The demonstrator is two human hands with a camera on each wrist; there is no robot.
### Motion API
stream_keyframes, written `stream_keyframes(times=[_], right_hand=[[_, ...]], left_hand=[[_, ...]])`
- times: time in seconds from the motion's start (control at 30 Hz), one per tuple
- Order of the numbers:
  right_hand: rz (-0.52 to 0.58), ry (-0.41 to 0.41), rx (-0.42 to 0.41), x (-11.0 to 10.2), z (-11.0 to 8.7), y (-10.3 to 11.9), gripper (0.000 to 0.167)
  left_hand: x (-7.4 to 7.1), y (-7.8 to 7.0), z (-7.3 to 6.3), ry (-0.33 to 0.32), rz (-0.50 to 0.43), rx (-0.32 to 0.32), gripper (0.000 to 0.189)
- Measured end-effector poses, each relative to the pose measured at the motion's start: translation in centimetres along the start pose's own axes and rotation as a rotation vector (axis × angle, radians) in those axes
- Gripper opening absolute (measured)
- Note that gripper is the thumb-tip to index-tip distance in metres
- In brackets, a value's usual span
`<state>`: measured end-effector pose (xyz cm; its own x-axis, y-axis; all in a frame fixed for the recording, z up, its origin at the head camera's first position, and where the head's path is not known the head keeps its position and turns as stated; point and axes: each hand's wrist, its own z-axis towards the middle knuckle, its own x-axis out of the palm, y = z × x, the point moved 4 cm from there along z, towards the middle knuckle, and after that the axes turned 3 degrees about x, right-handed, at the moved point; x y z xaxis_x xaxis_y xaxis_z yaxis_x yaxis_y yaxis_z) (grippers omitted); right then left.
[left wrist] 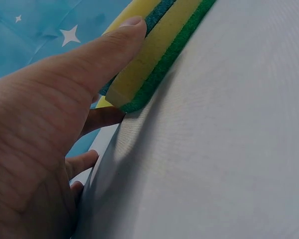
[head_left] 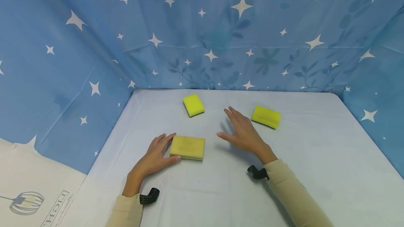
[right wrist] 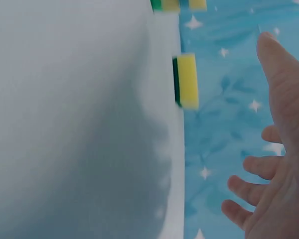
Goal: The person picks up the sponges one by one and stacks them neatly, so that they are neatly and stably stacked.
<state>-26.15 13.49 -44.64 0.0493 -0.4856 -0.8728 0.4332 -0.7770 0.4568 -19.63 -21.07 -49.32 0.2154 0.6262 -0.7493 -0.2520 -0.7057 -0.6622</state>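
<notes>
The left hand (head_left: 154,157) is positioned at the 9 o'clock end of a two-sponge stack (head_left: 187,147); the stack is pinched lightly between thumb and fingers across its long edges. The right hand (head_left: 242,134) is held empty above the tabletop (head_left: 303,146), fingers extended, thumb spread, at 2 to 3 o'clock from the stack. Two sponges are already stacked, yellow faces up; two are left single. The far sponge (head_left: 193,104) is located at the stack's 12 o'clock, the outer sponge (head_left: 266,116) at 2 o'clock; neither is touched.
</notes>
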Motion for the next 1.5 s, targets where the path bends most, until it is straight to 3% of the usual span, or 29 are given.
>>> stream_keyframes(times=[0.47,0.77,1.17,1.5], right_hand=[[0.002,-0.102,0.13,-4.4,-1.4,-7.3,0.099],[0.015,-0.123,0.251,-6.6,-2.7,-11.6,0.109],[0.154,-0.016,0.364,-6.2,-3.4,-14.7,0.115],[0.164,-0.006,0.364,-5.5,-3.4,-15.4,0.101]], left_hand=[[0.0,0.1,-0.1,-0.003,-0.01,0.003,0.091],[0.0,0.1,0.0,-0.01,-0.003,0.011,0.09],[0.2,0.3,0.0,-0.004,-0.01,-0.008,0.091],[0.0,0.3,-0.1,-0.007,-0.009,-0.004,0.091]])
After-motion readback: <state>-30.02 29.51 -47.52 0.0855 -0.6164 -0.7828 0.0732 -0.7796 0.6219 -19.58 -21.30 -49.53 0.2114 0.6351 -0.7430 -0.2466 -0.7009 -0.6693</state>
